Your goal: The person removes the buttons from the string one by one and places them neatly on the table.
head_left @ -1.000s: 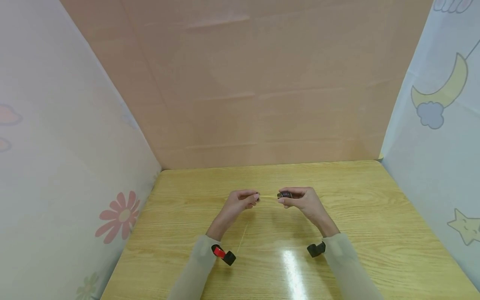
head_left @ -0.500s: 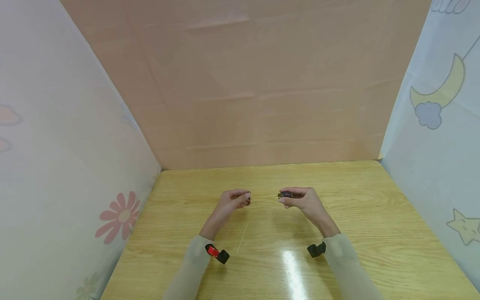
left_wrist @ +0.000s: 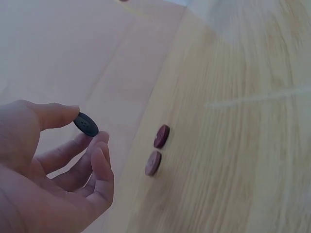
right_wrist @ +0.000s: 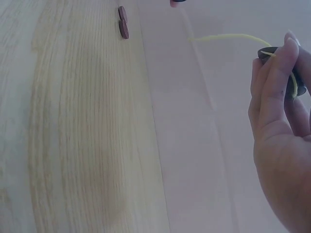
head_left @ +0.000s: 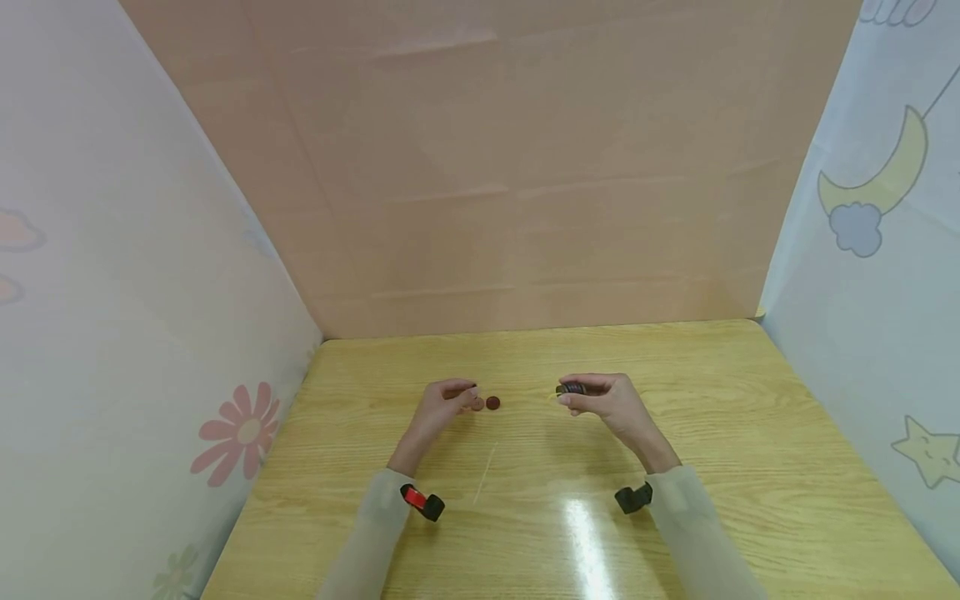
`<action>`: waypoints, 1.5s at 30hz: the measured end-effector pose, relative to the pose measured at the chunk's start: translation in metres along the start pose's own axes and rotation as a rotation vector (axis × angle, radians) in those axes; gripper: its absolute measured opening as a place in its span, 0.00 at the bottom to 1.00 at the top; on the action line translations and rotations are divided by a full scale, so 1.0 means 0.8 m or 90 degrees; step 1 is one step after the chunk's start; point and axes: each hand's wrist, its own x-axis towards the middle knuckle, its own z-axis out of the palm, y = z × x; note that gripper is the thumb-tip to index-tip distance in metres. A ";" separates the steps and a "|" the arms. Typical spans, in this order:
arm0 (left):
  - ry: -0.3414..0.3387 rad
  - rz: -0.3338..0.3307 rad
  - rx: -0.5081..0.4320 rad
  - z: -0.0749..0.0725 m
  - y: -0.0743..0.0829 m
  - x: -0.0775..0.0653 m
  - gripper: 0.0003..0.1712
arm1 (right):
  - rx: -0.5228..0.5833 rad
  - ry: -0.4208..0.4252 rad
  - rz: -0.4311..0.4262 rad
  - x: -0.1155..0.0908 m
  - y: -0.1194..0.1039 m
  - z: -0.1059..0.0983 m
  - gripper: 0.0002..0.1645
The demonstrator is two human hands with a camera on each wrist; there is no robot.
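My left hand (head_left: 437, 410) pinches a dark green-black button (left_wrist: 85, 124) between thumb and fingertip. A dark red button (head_left: 492, 402) and a brownish-pink button (left_wrist: 153, 163) are side by side over the table, just right of that hand in the head view. Held in my right hand (head_left: 603, 403) is a stack of dark buttons (head_left: 571, 389), its fingers curled around it and covering part of it. A yellow string (right_wrist: 228, 36) comes out of the stack, and its free end points left. The two hands are apart.
The wooden table (head_left: 720, 467) spreads around both hands, with a pale thin streak (head_left: 485, 473) on it; I cannot tell whether that is a thread. A tan backdrop (head_left: 480, 208) stands behind. Pale patterned walls (head_left: 862, 350) flank both sides.
The yellow string was stretched between both hands; now its left end is loose. My left hand has moved left, and the reddish buttons have come out of its fingers. The right hand stays in place.
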 end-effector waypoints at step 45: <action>0.096 0.108 0.438 -0.012 -0.057 0.025 0.14 | 0.012 -0.007 -0.011 -0.004 0.003 -0.005 0.25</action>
